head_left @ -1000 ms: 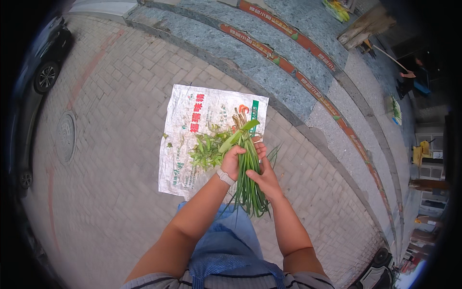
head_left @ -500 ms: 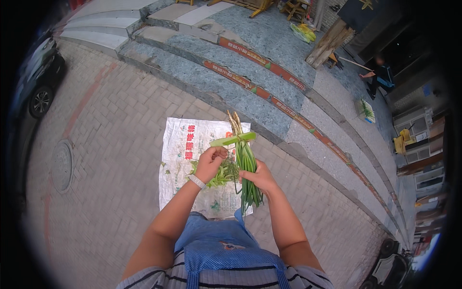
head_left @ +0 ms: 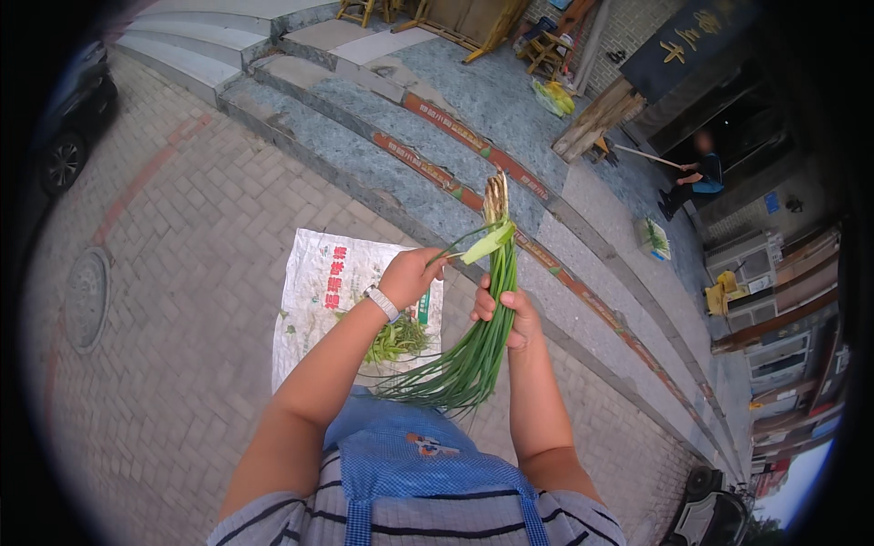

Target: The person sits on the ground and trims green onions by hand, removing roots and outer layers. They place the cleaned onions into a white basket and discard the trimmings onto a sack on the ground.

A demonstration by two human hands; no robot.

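A bunch of garlic chives (head_left: pixel 496 300), with long thin green leaves and pale brownish root ends, is held up in front of me. My right hand (head_left: pixel 508 314) is wrapped round its middle, root ends pointing up and away, leaf tips drooping to the left. A broad light-green leaf strip (head_left: pixel 489 244) lies round the bunch just below the roots. My left hand (head_left: pixel 414 276) pinches a thin green strand that runs to this band. Under my hands, a white woven sack (head_left: pixel 305 264) lies flat with a heap of green leaf scraps (head_left: pixel 396 341) on it.
Tiled steps (head_left: pixel 350 146) curve up in front and to the right. A round manhole cover (head_left: pixel 88 300) and a dark parked car (head_left: pixel 73 136) are at left. On the steps at upper right, a person (head_left: pixel 699 177) holds a long pole. A white box of greens (head_left: pixel 654 238) sits nearby.
My right hand has raised the bunch and turned it more upright, its tips swinging left. The left hand has moved up and right, now pulling a strand at the band. My view has shifted slightly.
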